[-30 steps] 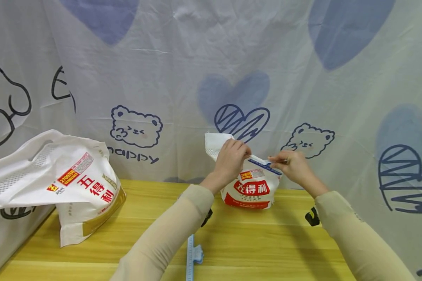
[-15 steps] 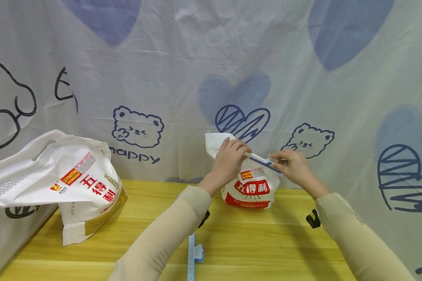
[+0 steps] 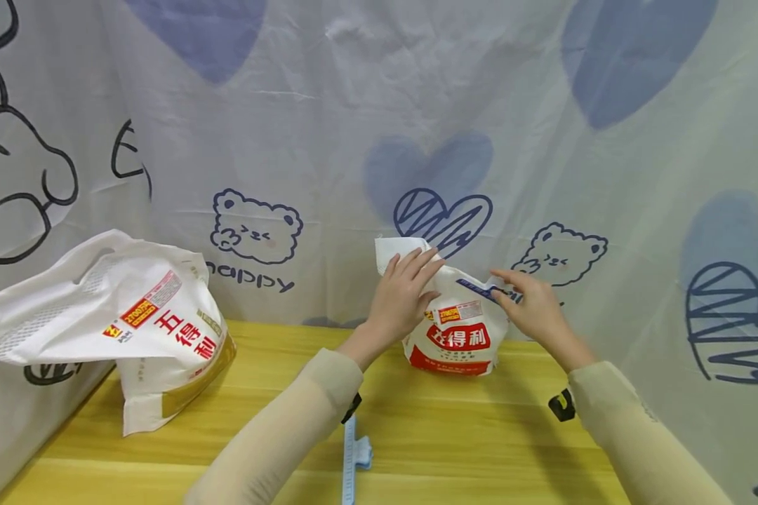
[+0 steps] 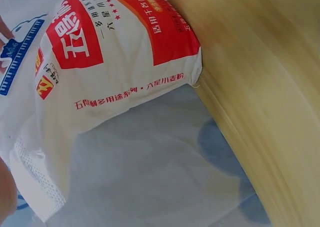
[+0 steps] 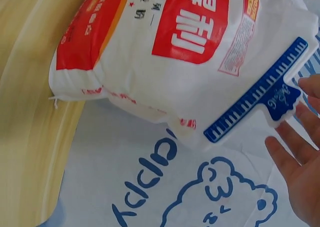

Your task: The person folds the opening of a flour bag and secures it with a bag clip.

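A white and red flour bag [image 3: 457, 337] stands upright on the table. Across its upper right part lies a blue and white sealing clip [image 5: 257, 92] with ruler-like markings. My left hand [image 3: 404, 291] is at the bag's upper left, fingers extended and spread over the white top flap [image 3: 396, 254]. Around the clip's handle, my right hand [image 3: 533, 305] has thumb and fingers parted on either side, fingertips right at its edge. In the left wrist view the same clip [image 4: 22, 54] sits across the white bag top, with fingertips beside its handle.
A larger white and gold flour bag [image 3: 177, 337] leans at the left of the wooden table [image 3: 448, 449]. A light blue sealing clip [image 3: 356, 459] lies near the front. A printed curtain [image 3: 328, 175] hangs behind the table.
My left hand has slid slightly down and left, its fingers spreading off the bag's top edge. My right thumb and fingers have parted from their pinch on the clip, which stays on the bag.
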